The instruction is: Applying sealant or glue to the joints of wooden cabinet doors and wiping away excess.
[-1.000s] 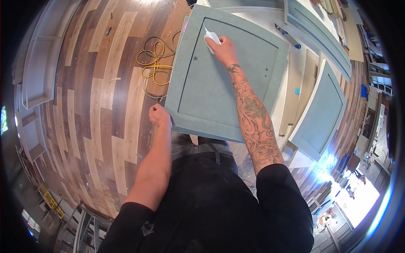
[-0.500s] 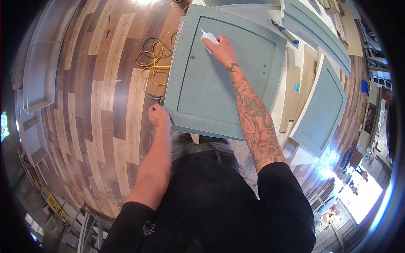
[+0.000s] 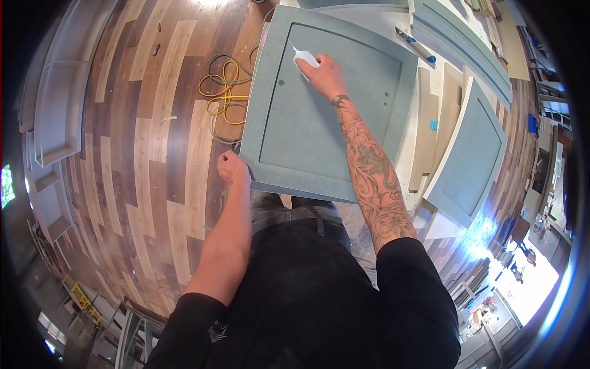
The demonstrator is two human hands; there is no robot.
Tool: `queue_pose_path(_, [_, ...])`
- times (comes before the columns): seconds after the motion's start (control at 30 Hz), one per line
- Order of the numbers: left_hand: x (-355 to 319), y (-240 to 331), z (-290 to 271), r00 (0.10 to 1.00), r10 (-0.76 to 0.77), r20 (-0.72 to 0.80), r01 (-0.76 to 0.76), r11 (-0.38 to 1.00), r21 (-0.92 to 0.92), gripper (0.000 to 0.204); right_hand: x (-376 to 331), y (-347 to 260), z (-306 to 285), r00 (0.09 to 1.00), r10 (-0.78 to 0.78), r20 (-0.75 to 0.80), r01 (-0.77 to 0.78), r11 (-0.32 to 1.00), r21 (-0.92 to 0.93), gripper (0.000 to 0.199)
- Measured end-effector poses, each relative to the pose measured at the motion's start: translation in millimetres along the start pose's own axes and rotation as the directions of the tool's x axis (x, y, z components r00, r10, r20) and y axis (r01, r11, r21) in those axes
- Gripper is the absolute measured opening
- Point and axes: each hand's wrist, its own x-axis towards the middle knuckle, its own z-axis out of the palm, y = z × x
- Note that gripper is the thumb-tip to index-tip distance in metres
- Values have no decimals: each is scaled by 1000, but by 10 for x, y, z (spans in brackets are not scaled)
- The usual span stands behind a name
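A grey-green cabinet door [image 3: 332, 117] with a recessed centre panel lies in front of me. My right hand [image 3: 323, 75] grips a white squeeze bottle [image 3: 305, 60] over its far left part. The bottle's thin nozzle points at the groove along the left inner edge of the frame, near the far corner. Whether the tip touches is too small to tell. Beside the door's near left corner, my left hand [image 3: 233, 168] is closed in a loose fist; what is inside its fingers, if anything, is hidden. Small dark spots mark the door's panel.
A yellow and green cord or hose [image 3: 226, 92] lies coiled on the plank floor [image 3: 141, 154] to the left. On the right are another grey-green door [image 3: 470, 154], beige boards [image 3: 424, 123] and a blue-tipped tube [image 3: 416, 47]. White open cabinet boxes [image 3: 58, 111] stand far left.
The bottle's nozzle tip has shifted slightly nearer to me along the left groove. My left hand stays closed beside the door's corner.
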Motion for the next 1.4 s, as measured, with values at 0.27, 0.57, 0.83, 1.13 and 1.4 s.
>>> queue_pose_path(0.27, [18, -6, -7, 1000, 1, 0, -1, 1000, 15, 40, -61, 7, -7, 1000, -10, 23, 11, 999, -38, 65])
queue_pose_path(0.57, [-18, 40, -37, 1000, -6, 11, 6, 1000, 9, 42, -154, 49, 22, 1000, -27, -12, 27, 1000, -11, 63])
queue_pose_path(0.83, [-29, 49, -46, 1000, -5, 16, 4, 1000, 25, 42, -222, 41, 0, 1000, -24, 4, 24, 999, -40, 64])
queue_pose_path(1.13, [-9, 29, -23, 1000, -21, 18, 21, 1000, 9, 42, -303, 19, -9, 1000, -18, 21, 20, 998, -59, 65])
queue_pose_path(1.4, [34, -27, 38, 1000, -21, -5, 21, 999, -24, 41, -375, 21, -11, 999, -21, 32, 23, 997, -78, 65])
